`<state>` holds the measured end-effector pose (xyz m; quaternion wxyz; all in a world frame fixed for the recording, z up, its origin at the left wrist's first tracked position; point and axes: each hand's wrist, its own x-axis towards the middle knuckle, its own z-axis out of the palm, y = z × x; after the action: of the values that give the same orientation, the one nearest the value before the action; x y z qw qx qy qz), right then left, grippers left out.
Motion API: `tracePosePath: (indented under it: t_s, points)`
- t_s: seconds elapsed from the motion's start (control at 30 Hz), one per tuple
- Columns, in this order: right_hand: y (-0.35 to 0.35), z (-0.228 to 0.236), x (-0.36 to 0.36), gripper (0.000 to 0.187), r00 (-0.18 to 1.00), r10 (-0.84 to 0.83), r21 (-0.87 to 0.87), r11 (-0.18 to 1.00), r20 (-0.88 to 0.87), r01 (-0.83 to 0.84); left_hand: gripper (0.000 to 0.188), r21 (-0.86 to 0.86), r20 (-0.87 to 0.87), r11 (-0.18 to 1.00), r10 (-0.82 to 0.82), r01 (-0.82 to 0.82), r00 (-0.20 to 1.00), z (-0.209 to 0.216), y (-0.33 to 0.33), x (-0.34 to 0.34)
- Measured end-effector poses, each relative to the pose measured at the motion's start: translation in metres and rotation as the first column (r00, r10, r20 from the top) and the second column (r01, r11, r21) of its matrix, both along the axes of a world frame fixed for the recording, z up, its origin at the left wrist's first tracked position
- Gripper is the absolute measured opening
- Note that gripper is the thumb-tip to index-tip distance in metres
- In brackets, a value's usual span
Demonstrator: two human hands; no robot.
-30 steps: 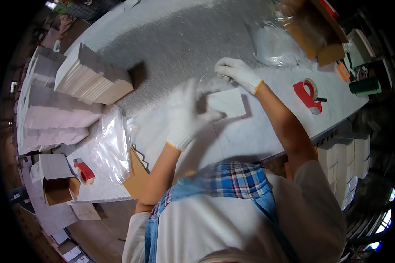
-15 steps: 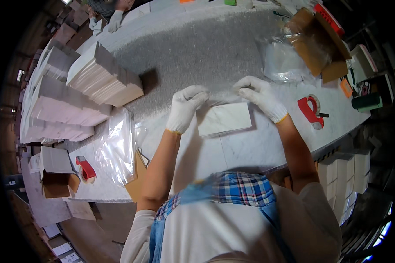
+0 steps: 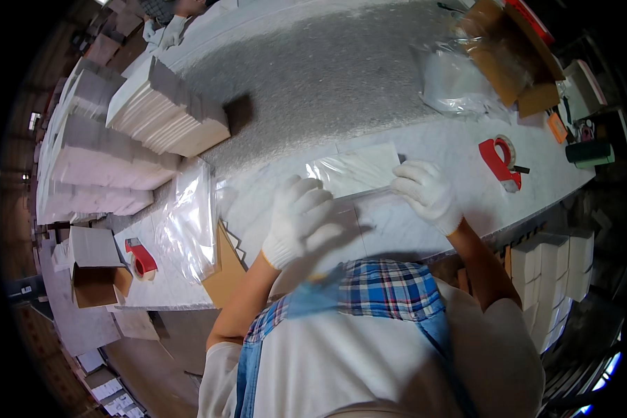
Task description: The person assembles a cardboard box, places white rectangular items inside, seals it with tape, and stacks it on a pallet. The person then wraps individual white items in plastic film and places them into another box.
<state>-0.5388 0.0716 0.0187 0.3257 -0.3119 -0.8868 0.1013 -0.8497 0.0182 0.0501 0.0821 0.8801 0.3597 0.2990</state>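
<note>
White knit gloves cover both hands. The left hand (image 3: 301, 214) is half open at the near left corner of a pale slab (image 3: 361, 169), its fingers loosely bent and its thumb held apart. The right hand (image 3: 425, 191) is at the slab's right end, fingers bent; whether it grips the edge, I cannot tell. The slab lies flat on the bench (image 3: 449, 150), under shiny clear film, between the hands and just beyond them.

To the left, a stack (image 3: 171, 115) of pale slabs stands beside more piles (image 3: 111, 157). Nearer are clear plastic sheets (image 3: 188, 226), partly over brown cardboard (image 3: 224, 273), then a red tape dispenser (image 3: 141, 256) and an open box (image 3: 94, 265). To the right lies another red dispenser (image 3: 498, 164). Clear bags (image 3: 460, 83) lie beside an open carton (image 3: 536, 97) at the far right. Small white boxes (image 3: 547, 268) are stacked below the bench's near right edge. At the far left, a co-worker's gloved hand (image 3: 173, 33) shows.
</note>
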Motion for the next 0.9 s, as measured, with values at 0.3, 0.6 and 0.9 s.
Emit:
tracePosePath:
  t_s: [0.3,0.6,0.9]
  points:
    - [0.000,-0.014,0.000,0.020,0.999,-0.005,0.212,0.977,0.047,-0.005,0.062,-0.010,-0.188,0.922,0.378,-0.387,0.906,-0.003,0.039,0.019]
    - [0.003,-0.012,0.002,0.020,0.996,0.088,0.271,0.958,0.016,-0.089,0.074,-0.195,-0.463,0.945,0.147,-0.263,0.874,0.001,0.044,0.040]
    - [0.007,-0.005,0.002,0.019,0.992,0.110,0.350,0.928,0.059,-0.124,0.085,-0.391,-0.500,0.886,0.025,-0.251,0.866,0.023,0.054,0.043]
